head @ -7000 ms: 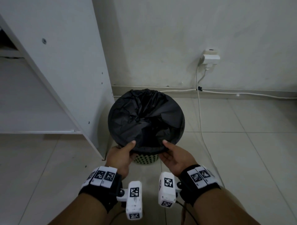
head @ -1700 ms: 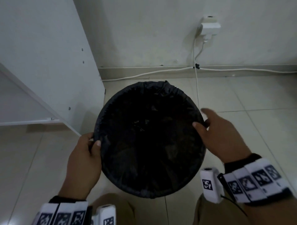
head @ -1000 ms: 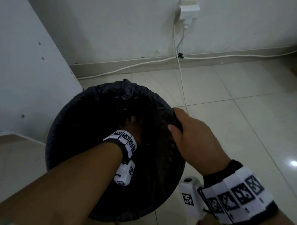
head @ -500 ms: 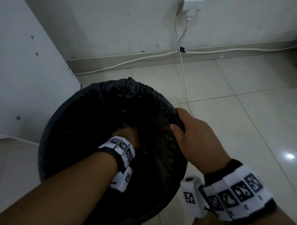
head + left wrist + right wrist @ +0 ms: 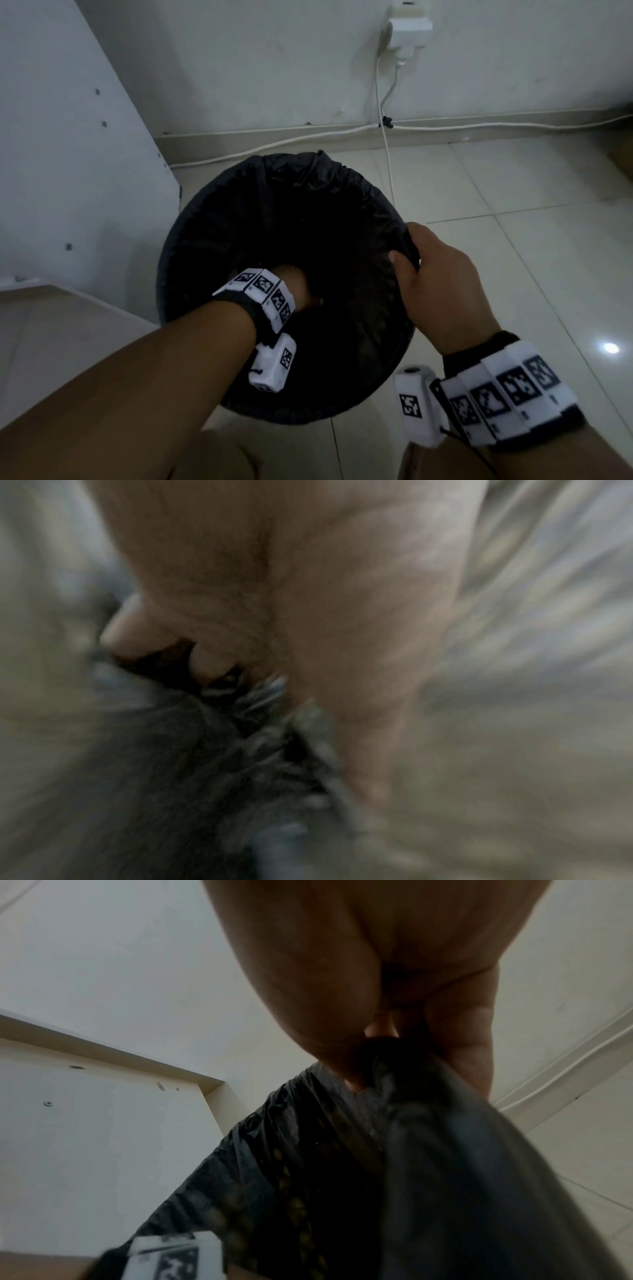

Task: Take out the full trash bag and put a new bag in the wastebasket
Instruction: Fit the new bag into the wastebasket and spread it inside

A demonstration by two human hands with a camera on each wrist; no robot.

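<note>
Black bag [image 5: 274, 212] lines wastebasket — crinkled, right hand [image 5: 442, 284] pinching its rim.

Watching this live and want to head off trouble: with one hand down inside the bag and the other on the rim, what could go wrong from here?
1. The left hand is deep inside the black bag; pushing hard could drag the liner off the rim.
2. The right hand pinches one bunched spot of the edge; thin film may tear there.
3. The white cable runs close behind the wastebasket; shifting the basket might snag it.
</note>
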